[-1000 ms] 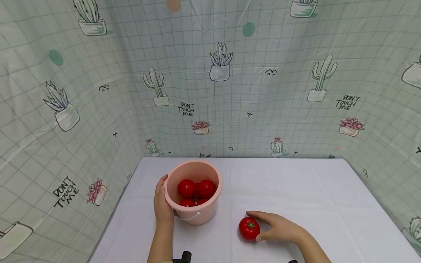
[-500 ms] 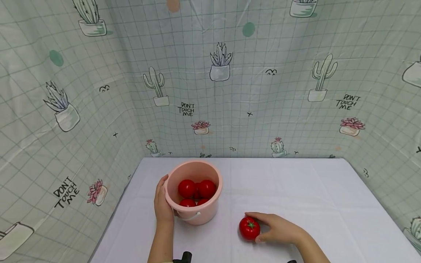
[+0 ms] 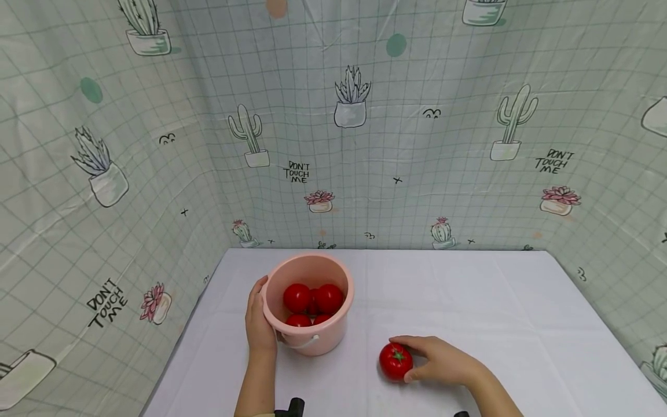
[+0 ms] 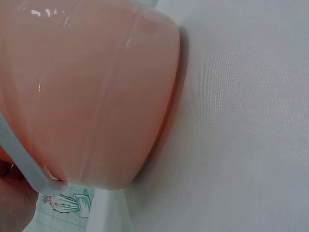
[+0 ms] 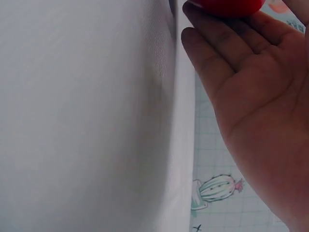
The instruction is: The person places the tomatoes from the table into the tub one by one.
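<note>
A pink bucket (image 3: 333,333) with a pale handle (image 3: 307,343) stands on the table, its mouth tilted toward the head camera. Several red tomatoes (image 3: 297,297) lie inside it. My left hand (image 3: 259,324) grips the bucket's left side, fingers along the wall just under the rim; in the left wrist view the bucket wall (image 4: 96,92) fills much of the picture. To the right of the bucket, a single red tomato (image 3: 395,362) with a green stem mark sits on the table. My right hand (image 3: 438,360) holds it from the right, fingers behind and thumb in front.
A white cloth (image 3: 469,301) covers the table. Behind and at both sides hangs a curtain (image 3: 396,145) with a grid, cactus drawings and "Don't touch me" lettering. The bucket stands toward the left part of the table.
The whole head view has shifted very slightly. Both hands, the bucket and the single tomato keep about the same places, with only a tiny movement of the right hand's fingers.
</note>
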`<state>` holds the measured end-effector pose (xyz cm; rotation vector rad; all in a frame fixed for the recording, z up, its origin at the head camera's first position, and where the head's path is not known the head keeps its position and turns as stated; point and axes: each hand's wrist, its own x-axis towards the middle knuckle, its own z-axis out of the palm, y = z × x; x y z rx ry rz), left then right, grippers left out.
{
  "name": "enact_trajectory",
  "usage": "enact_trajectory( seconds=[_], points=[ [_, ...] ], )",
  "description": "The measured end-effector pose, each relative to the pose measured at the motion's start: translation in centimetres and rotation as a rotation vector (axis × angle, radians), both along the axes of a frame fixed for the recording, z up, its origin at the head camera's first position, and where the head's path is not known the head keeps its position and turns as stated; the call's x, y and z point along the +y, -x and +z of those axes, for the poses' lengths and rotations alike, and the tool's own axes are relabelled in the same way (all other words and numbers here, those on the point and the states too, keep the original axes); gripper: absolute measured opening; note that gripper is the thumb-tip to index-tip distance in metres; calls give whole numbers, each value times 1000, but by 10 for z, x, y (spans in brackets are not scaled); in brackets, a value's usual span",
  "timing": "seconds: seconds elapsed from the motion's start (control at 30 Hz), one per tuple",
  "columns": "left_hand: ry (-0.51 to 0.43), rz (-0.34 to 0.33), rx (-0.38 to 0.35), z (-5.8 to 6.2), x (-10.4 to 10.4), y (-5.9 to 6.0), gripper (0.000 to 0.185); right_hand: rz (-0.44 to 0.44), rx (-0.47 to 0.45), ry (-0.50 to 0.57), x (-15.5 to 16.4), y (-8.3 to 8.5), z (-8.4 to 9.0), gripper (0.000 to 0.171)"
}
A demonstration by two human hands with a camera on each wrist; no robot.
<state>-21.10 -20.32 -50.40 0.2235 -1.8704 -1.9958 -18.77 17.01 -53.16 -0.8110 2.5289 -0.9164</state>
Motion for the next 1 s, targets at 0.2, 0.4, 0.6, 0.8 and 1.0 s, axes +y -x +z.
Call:
enact_trajectory(
  seconds=[0.2, 0.4, 0.6, 0.8, 1.0],
  points=[
    [-16, -10, 19, -1, 0, 0, 40, 3, -6, 16, 1, 1, 3, 70],
    [-12, -10, 14, -1, 0, 0, 40, 17, 4, 24, 1, 6, 13, 72],
    [-2, -13, 24, -3, -1, 1, 45, 28, 40, 39, -2, 19, 36, 73],
    [4, -6, 20, -2, -1, 0, 42, 30, 82, 56, -11, 38, 69, 75],
    [15, -8, 15, -2, -1, -1, 39, 37, 140, 73, -23, 59, 108, 75]
  ],
)
